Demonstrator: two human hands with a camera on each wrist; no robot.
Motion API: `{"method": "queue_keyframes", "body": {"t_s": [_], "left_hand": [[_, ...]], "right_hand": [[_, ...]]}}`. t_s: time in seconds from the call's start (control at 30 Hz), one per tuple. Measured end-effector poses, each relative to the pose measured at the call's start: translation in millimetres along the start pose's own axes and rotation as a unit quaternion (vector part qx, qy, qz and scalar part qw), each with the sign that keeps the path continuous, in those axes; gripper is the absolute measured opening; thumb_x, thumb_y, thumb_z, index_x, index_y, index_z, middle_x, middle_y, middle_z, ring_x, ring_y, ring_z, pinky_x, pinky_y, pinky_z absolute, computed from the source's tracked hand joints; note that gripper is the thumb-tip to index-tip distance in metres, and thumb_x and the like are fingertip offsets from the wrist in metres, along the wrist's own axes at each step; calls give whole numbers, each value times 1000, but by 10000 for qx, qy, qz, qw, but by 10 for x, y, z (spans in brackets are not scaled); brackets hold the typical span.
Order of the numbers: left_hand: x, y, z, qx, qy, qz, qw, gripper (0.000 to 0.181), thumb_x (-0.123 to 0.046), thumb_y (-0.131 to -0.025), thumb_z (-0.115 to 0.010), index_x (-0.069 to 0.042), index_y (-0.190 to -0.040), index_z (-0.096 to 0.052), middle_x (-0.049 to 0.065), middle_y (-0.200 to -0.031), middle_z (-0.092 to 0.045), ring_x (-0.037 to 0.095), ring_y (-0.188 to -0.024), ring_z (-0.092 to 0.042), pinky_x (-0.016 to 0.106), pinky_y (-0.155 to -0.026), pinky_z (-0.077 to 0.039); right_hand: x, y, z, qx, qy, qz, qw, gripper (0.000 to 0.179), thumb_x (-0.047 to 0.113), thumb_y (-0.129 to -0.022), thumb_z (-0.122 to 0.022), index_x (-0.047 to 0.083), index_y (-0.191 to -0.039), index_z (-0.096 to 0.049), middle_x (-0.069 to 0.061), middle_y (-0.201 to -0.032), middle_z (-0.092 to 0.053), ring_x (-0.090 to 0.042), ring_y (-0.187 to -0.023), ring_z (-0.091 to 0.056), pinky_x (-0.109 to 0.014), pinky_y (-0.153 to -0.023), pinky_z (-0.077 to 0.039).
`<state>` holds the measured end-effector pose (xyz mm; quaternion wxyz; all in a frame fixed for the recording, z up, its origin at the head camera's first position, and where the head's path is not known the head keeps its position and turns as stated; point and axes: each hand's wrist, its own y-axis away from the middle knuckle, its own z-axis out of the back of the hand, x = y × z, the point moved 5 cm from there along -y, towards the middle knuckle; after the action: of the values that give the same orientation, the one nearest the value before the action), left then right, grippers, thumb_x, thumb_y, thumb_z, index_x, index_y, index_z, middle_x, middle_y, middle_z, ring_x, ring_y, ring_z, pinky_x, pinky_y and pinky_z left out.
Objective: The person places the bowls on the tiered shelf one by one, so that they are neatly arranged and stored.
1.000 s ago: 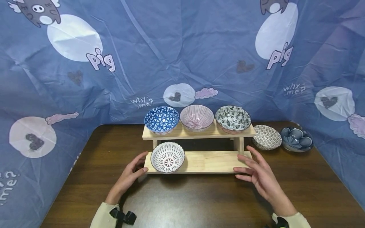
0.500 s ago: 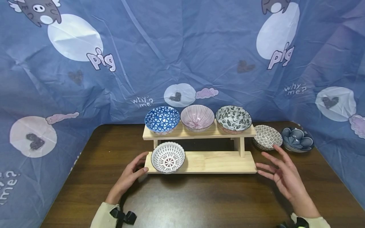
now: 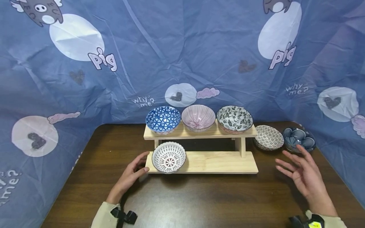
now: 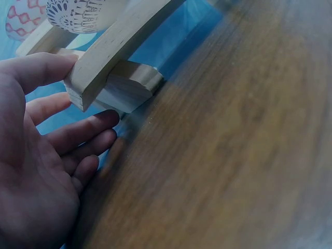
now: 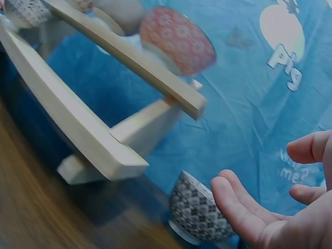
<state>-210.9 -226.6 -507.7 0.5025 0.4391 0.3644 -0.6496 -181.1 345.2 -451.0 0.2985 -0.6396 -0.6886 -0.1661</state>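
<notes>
A two-tier wooden stand [image 3: 220, 162] is on the table. My left hand [image 3: 129, 177] holds the left end of its lower shelf, thumb at the front corner and fingers at the back. Close by on that shelf sits a white bowl with dark dashes and a red centre [image 3: 169, 158]. My right hand [image 3: 306, 177] is in the air right of the stand, fingers spread, touching nothing. The nearest things to it are a blue-grey bowl [image 3: 299, 139] and a brown-and-white patterned bowl [image 3: 269, 137]. In the right wrist view, the patterned bowl [image 5: 199, 210] appears behind the fingers.
Along the top shelf stand a blue triangle-patterned bowl [image 3: 163, 119], a pink-striped bowl [image 3: 198, 117] and a green leaf-patterned bowl [image 3: 235, 118]. Blue printed cloth [image 3: 182, 63] hangs behind and beside the dark wooden table [image 3: 199, 199].
My right hand has moved away from the right end of the lower shelf, rightward toward the two bowls on the table. My left hand has stayed at the left end.
</notes>
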Motion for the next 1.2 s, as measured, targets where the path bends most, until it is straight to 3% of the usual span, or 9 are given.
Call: {"method": "queue_keyframes", "body": {"t_s": [0.2, 0.4, 0.7, 0.9, 1.03, 1.13, 1.2], "left_hand": [[0, -5, -11, -23, 9, -6, 10000, 59, -13, -96, -62, -4, -150, -40, 30, -131, -60, 12, -104, -60, 24, -84, -48], [0, -4, -12, -10, 10, -67, 10000, 58, -13, -96, -62, -5, -150, -40, 30, -130, -60, 7, -104, -60, 24, -84, -48], [-3, 2, -8, -18, -40, -28, 10000, 59, -14, -97, -62, -5, -150, -40, 28, -133, -59, 10, -110, -58, 24, -86, -48], [-6, 2, -1, -33, -59, 4, 10000, 59, -13, -96, -62, -5, -150, -40, 28, -132, -60, 11, -110, -59, 24, -87, -47], [-7, -2, 0, -41, -96, 60, 9999, 59, -15, -96, -62, -6, -150, -40, 27, -133, -60, 15, -112, -59, 24, -87, -47], [-13, -4, -4, -32, -100, 66, 9999, 59, -15, -96, -62, -6, -150, -41, 27, -133, -60, 20, -113, -59, 25, -87, -48], [-13, -5, -4, -18, -106, 64, 9999, 58, -16, -97, -62, -6, -150, -40, 28, -133, -60, 22, -113, -59, 25, -86, -48]], "right_hand": [[149, 16, 179, -335, -467, 57, 9983, 39, -2, -107, -23, 19, -130, -46, -24, -113, -70, -51, -98, -70, -59, -79, -57], [268, 45, 369, -729, -408, 125, 9964, 38, 0, -107, -27, 24, -131, -42, -23, -110, -70, -50, -95, -71, -59, -76, -57], [388, 42, 576, -1291, -149, 204, 9913, 34, 2, -107, -31, 27, -129, -37, -19, -101, -66, -48, -87, -73, -58, -70, -58], [436, 27, 682, -1867, 519, 210, 9808, 33, 6, -107, -35, 30, -130, -31, -12, -98, -62, -40, -80, -75, -53, -66, -59], [469, 0, 756, -2385, 1042, 104, 9655, 45, 9, -106, -42, 35, -138, -25, -5, -103, -54, -33, -77, -75, -49, -64, -60], [492, -20, 807, -2692, 1199, -34, 9556, 50, 11, -105, -47, 39, -140, -24, -2, -105, -50, -31, -75, -75, -48, -63, -60], [504, -32, 827, -2687, 1123, -104, 9566, 46, 11, -105, -45, 38, -137, -26, -3, -105, -49, -33, -75, -75, -50, -64, -59]]}}
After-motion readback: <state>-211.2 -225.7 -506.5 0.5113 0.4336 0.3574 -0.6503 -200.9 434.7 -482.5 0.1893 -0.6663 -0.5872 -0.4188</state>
